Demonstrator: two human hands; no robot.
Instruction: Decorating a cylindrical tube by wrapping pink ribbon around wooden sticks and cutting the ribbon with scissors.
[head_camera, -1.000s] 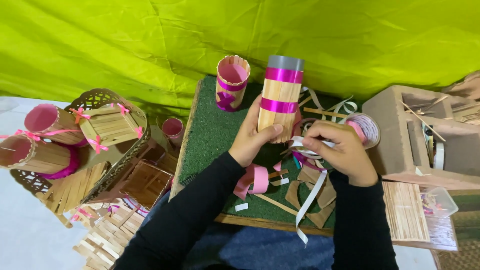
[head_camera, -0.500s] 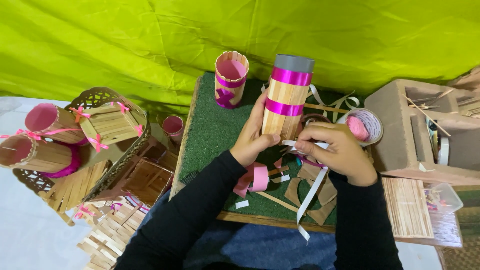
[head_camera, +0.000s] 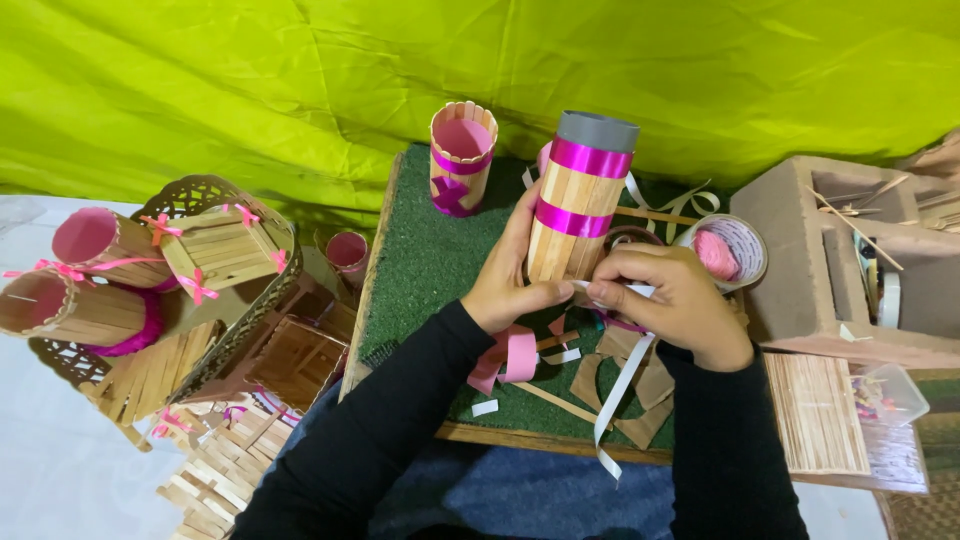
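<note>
A tall cylinder (head_camera: 575, 205) covered in wooden sticks, with a grey top and two bright pink ribbon bands, stands upright over a green turf board (head_camera: 420, 250). My left hand (head_camera: 515, 275) grips its lower left side. My right hand (head_camera: 665, 300) is at its base, pinching a white ribbon strip (head_camera: 618, 385) that hangs down past the board's front edge. A loose pink ribbon curl (head_camera: 508, 358) lies just below my left hand. Cardboard scraps (head_camera: 640, 385) sit under my right wrist.
A shorter stick cup with pink lining (head_camera: 462, 155) stands at the board's back. A cup of pink thread (head_camera: 725, 250) is to the right, beside a cardboard box (head_camera: 840, 260). Stick bundles (head_camera: 820, 410) lie right; finished stick cups and baskets (head_camera: 150, 270) crowd the left.
The cylinder has stayed upright in my left hand with a slight shift. My right hand moved in closer to its base with the white strip.
</note>
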